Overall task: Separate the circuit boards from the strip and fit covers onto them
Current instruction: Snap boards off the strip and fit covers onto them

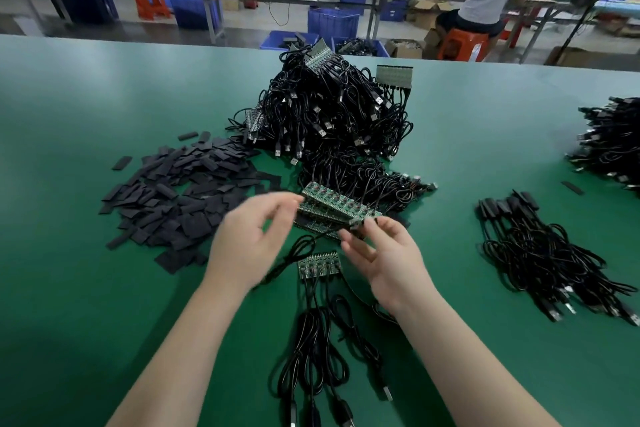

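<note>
Two hands: left hand [251,239] loosely open (blurred), right hand [388,253] apparently pinching circuit board [356,224]; green table [86,305] roomy at left edge.

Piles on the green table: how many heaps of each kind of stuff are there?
Heaps of black cables: 3, the big pile, the right-edge pile, the finished bundle
Heaps of black covers: 1
Total: 4 heaps

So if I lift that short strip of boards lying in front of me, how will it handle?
The short board strip itself looks rigid. Its attached black cables trail loosely toward you, so they'd likely dangle, drag and perhaps snag. The scored joints may snap if bent.
</note>
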